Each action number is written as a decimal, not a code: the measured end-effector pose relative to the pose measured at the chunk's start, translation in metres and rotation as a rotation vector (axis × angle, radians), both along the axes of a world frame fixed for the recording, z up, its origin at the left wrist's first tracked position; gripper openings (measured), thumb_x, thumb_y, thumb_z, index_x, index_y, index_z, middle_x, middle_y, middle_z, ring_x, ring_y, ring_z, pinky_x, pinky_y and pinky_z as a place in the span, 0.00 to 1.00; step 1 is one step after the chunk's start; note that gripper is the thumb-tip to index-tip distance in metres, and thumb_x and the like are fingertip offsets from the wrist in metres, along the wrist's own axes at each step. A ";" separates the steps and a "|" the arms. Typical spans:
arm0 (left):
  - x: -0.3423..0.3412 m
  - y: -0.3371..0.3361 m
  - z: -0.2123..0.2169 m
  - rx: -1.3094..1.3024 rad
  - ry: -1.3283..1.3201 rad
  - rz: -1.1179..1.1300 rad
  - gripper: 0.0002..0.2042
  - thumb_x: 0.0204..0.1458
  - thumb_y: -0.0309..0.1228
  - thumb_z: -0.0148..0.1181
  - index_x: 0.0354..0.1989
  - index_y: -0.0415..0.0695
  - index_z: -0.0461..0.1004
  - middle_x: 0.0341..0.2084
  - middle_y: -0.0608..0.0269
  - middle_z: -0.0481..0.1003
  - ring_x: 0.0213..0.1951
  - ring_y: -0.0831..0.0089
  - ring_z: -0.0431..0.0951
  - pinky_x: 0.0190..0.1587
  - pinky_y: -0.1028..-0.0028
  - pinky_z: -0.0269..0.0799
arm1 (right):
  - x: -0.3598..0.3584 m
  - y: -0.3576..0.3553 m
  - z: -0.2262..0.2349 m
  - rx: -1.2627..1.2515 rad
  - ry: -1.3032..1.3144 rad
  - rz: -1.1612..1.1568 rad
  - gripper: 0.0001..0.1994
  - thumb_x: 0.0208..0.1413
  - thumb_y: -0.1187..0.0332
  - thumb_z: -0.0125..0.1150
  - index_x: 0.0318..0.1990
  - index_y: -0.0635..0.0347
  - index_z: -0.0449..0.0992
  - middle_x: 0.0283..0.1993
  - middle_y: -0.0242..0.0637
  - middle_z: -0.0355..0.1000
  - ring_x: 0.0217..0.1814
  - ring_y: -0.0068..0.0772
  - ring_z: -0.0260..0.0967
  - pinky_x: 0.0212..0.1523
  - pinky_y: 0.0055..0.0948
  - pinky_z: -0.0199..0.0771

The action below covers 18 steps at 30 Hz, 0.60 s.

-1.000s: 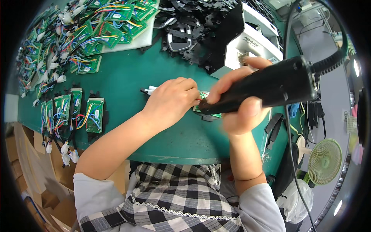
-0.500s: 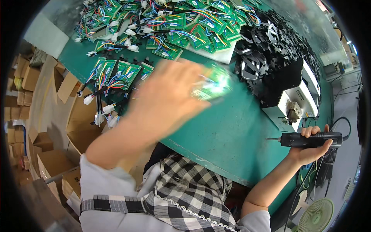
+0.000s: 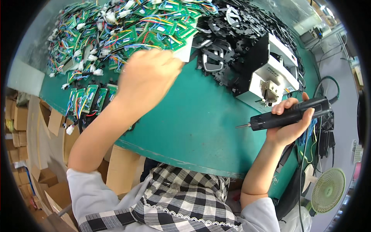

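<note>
My right hand (image 3: 291,120) is wrapped around a black electric screwdriver (image 3: 288,114), held over the right side of the table with its bit pointing left. My left hand (image 3: 150,75) is curled, back upward, at the near edge of a heap of green circuit boards (image 3: 162,27) with coloured wires and white plugs. Its fingertips are hidden, and whatever they grip cannot be made out. Left of that forearm, a row of wired circuit boards (image 3: 89,97) stands at the table's left edge, partly covered by the arm.
A white and black box-shaped device (image 3: 257,87) with a metal fitting stands at right on the green table (image 3: 189,127). Behind it lie many black plastic parts (image 3: 228,46). Cardboard boxes (image 3: 123,166) are at left, and a green fan (image 3: 328,189) is at lower right.
The circuit board seen in my left hand is out of view. That hand now appears curled at the heap. The view has shifted, and the screwdriver is tilted more, still in my right hand.
</note>
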<state>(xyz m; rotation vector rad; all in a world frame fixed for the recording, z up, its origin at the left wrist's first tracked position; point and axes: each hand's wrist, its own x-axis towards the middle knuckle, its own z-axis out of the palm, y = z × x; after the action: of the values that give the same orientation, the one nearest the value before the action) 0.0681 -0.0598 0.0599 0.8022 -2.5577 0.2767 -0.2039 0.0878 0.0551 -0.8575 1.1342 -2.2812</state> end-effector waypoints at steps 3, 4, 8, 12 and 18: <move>-0.063 -0.040 -0.030 -0.171 -0.016 -0.094 0.07 0.44 0.28 0.58 0.33 0.48 0.76 0.30 0.69 0.71 0.40 0.72 0.73 0.40 0.70 0.68 | -0.003 0.001 -0.004 0.002 0.001 0.005 0.27 0.62 0.46 0.46 0.57 0.60 0.60 0.27 0.37 0.64 0.21 0.28 0.61 0.23 0.29 0.65; -0.080 -0.047 -0.034 -0.121 -0.104 -0.049 0.07 0.45 0.29 0.57 0.34 0.49 0.76 0.30 0.69 0.71 0.41 0.72 0.73 0.39 0.70 0.69 | -0.005 0.003 -0.006 0.006 0.002 -0.006 0.27 0.62 0.47 0.46 0.57 0.59 0.59 0.27 0.37 0.64 0.21 0.28 0.61 0.23 0.29 0.65; -0.132 -0.070 -0.047 -0.037 -0.059 -0.009 0.11 0.45 0.30 0.59 0.39 0.47 0.76 0.37 0.68 0.71 0.43 0.68 0.73 0.43 0.67 0.70 | -0.013 0.007 -0.008 0.026 0.013 -0.060 0.27 0.62 0.47 0.46 0.57 0.59 0.59 0.27 0.37 0.64 0.21 0.28 0.61 0.23 0.29 0.65; -0.144 -0.091 -0.051 0.043 -0.114 -0.069 0.14 0.49 0.31 0.60 0.45 0.47 0.76 0.44 0.69 0.71 0.51 0.66 0.69 0.51 0.65 0.66 | -0.012 0.006 -0.006 0.019 -0.012 -0.032 0.27 0.62 0.47 0.46 0.57 0.60 0.59 0.27 0.37 0.64 0.20 0.28 0.61 0.23 0.30 0.66; -0.140 -0.097 -0.039 0.047 -0.046 -0.146 0.10 0.49 0.35 0.63 0.38 0.48 0.76 0.47 0.70 0.70 0.54 0.68 0.67 0.55 0.64 0.61 | -0.015 0.007 -0.008 0.083 0.011 -0.035 0.26 0.63 0.50 0.46 0.59 0.60 0.58 0.28 0.36 0.64 0.21 0.26 0.62 0.23 0.29 0.67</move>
<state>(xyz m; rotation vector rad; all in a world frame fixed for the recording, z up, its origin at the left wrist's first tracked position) -0.0723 -0.1568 0.0207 0.6290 -2.6589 0.1913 -0.2188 0.0944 0.0474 -0.8251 1.2480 -2.2427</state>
